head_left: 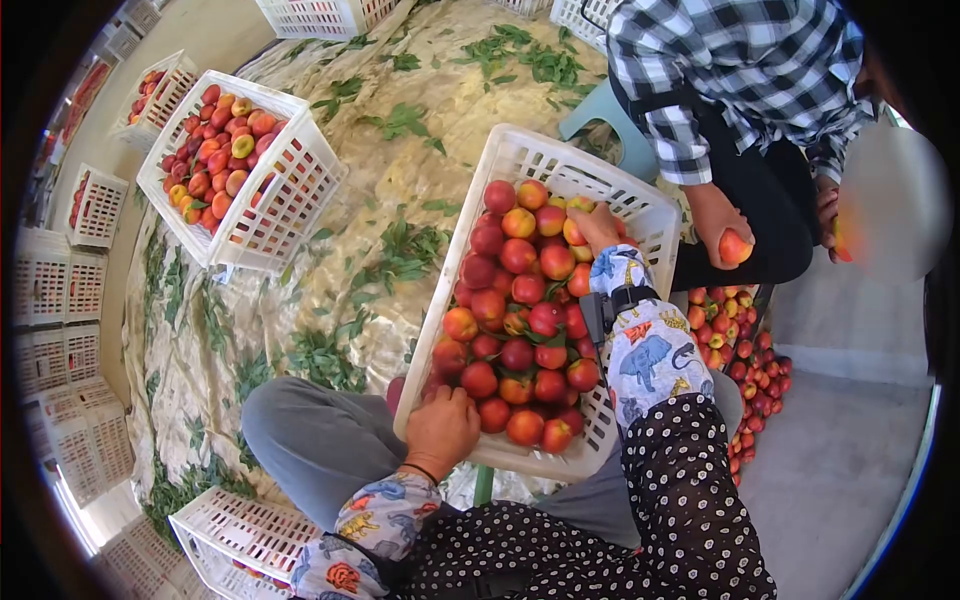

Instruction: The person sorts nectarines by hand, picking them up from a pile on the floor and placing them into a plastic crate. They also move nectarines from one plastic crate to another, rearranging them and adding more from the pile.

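Note:
A white plastic crate [517,460] full of red and yellow nectarines [518,258] rests tilted in front of my lap. My left hand [442,430] is closed over its near left corner, fingers curled inside against the fruit. At the far right of the same crate, my right hand [598,228] reaches in among the nectarines. Its fingers bend around a yellow-red nectarine [574,233], partly hidden beneath them. Green leaves lie between some of the fruit.
A co-worker in a checked shirt [740,70] sits on a blue stool [612,125], holding a nectarine [735,247]. Loose nectarines [755,385] lie piled at right. Another filled crate [290,190] stands left on leaf-strewn sheeting [385,180]. Stacked crates [60,350] line the left side.

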Motion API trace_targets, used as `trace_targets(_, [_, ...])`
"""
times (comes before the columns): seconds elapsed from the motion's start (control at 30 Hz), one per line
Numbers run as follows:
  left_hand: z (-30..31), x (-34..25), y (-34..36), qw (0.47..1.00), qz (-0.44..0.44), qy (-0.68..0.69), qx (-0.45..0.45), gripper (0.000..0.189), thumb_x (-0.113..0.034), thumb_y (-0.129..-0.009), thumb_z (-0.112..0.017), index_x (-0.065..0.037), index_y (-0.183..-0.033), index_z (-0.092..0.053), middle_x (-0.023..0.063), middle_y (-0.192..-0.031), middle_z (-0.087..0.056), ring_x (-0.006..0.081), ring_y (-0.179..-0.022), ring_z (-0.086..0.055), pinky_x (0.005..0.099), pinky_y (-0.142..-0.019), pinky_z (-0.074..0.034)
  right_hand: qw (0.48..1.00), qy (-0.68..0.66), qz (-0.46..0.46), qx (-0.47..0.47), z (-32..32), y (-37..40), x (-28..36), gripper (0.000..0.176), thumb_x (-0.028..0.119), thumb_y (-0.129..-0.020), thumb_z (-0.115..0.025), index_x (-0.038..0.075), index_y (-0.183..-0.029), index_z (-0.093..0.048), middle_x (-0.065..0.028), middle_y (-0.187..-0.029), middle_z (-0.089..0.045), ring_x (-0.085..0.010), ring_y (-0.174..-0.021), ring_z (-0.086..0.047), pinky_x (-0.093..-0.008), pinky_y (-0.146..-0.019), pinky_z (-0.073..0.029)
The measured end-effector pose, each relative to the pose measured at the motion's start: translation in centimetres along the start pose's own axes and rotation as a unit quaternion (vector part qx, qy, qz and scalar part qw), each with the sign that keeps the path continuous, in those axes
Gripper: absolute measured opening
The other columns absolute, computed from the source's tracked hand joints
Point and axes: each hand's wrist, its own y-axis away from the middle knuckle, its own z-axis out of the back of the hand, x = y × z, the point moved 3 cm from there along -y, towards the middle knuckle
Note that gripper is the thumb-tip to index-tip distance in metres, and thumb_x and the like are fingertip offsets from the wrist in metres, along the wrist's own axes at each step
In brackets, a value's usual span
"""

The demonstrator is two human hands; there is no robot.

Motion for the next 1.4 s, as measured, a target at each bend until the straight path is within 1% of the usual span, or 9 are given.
trace_targets(0.17, [0.0,-0.4,0.1,1.000,-0.008,-0.012,0.004,0.016,-0.025,-0.086,-0.063,-0.009,-0.088,-0.064,0.0104,-0.088,-0.064,0.0319,-0.078,-0.067,0.0448,-0.064,-0.056,0.910,0.125,0.367,-0.148,-0.7,7.0,2.9,0.028,0.013,-0.092,-0.060,0.008,-0.119,-0.060,-0.0161,-0.111,-0.061,-0.0385,-0.105,-0.059,-0.0461,-0.095,-0.048])
trace_targets(0.4, [-0.2,-0.1,0.0,1.000,0.000,-0.004,0.005,0.015,-0.024,-0.086,-0.063,-0.009,-0.087,-0.064,0.0106,-0.088,-0.064,0.0313,-0.079,-0.066,0.0445,-0.064,-0.056,0.910,0.049,0.232,-0.341,-1.8,3.9,-0.3,0.055,0.028,-0.084,-0.071,0.003,-0.129,-0.052,-0.0247,-0.117,-0.059,-0.0446,-0.109,-0.058,-0.0488,-0.099,-0.047])
trace_targets(0.5, [-0.4,0.0,0.4,1.000,-0.015,0.005,-0.007,0.015,-0.024,-0.085,-0.063,-0.009,-0.087,-0.064,0.0106,-0.089,-0.064,0.0313,-0.080,-0.067,0.0444,-0.065,-0.056,0.993,0.020,0.090,-0.072,-1.0,1.6,-0.6,0.088,0.041,-0.077,-0.076,-0.007,-0.141,-0.038,-0.0342,-0.135,-0.050,-0.0489,-0.127,-0.047,-0.0491,-0.108,-0.041])
trace_targets(0.63, [-0.3,0.1,-0.2,1.000,-0.007,-0.001,0.001,0.017,-0.025,-0.086,-0.063,-0.008,-0.087,-0.064,0.0110,-0.089,-0.064,0.0316,-0.083,-0.067,0.0452,-0.066,-0.056,0.977,0.124,0.168,-0.047,0.8,2.2,-0.2,0.087,0.040,-0.081,-0.073,-0.007,-0.143,-0.037,-0.0355,-0.136,-0.050,-0.0494,-0.127,-0.049,-0.0482,-0.108,-0.042])
trace_targets(0.77, [-0.5,0.1,0.1,1.000,0.005,0.009,0.004,0.018,-0.026,-0.087,-0.062,-0.008,-0.088,-0.064,0.0119,-0.089,-0.065,0.0316,-0.085,-0.068,0.0463,-0.068,-0.056,0.938,0.261,0.180,0.141,6.8,2.7,1.7,0.046,0.041,-0.087,-0.065,0.004,-0.114,-0.070,-0.0165,-0.101,-0.073,-0.0332,-0.094,-0.071,-0.0417,-0.087,-0.054])
trace_targets(0.93, [-0.5,0.2,0.0,1.000,0.005,0.005,0.005,0.019,-0.025,-0.087,-0.062,-0.007,-0.089,-0.064,0.0129,-0.091,-0.066,0.0323,-0.085,-0.068,0.0465,-0.070,-0.056,0.820,0.468,0.257,0.206,6.0,8.9,0.8,0.037,0.030,-0.080,-0.068,0.005,-0.107,-0.071,-0.0181,-0.105,-0.070,-0.0358,-0.098,-0.065,-0.0447,-0.089,-0.052])
trace_targets(1.0, [-0.3,0.2,0.1,1.000,0.011,0.013,0.014,0.019,-0.025,-0.087,-0.061,-0.006,-0.088,-0.064,0.0136,-0.092,-0.066,0.0333,-0.084,-0.069,0.0467,-0.071,-0.056,0.764,0.542,0.344,0.064,4.8,11.4,-0.2,0.039,0.021,-0.073,-0.071,0.008,-0.110,-0.069,-0.0198,-0.114,-0.066,-0.0391,-0.115,-0.056,-0.0465,-0.098,-0.047])
trace_targets(1.33, [-0.7,0.4,0.2,1.000,0.008,0.019,-0.012,0.022,-0.026,-0.087,-0.061,-0.005,-0.091,-0.066,0.0160,-0.094,-0.067,0.0346,-0.086,-0.069,0.0473,-0.075,-0.057,0.881,0.350,0.299,0.111,7.4,16.4,0.5,0.051,0.025,-0.075,-0.071,0.007,-0.122,-0.064,-0.0246,-0.108,-0.064,-0.0445,-0.098,-0.063,-0.0455,-0.088,-0.052])
trace_targets(1.4, [-0.6,0.5,0.2,1.000,0.007,0.017,-0.010,0.022,-0.026,-0.087,-0.061,-0.005,-0.091,-0.066,0.0161,-0.094,-0.067,0.0349,-0.085,-0.069,0.0475,-0.075,-0.057,0.839,0.383,0.254,0.290,6.3,18.9,0.2,0.041,0.025,-0.076,-0.069,0.008,-0.113,-0.068,-0.0217,-0.100,-0.067,-0.0415,-0.100,-0.063,-0.0451,-0.086,-0.053])
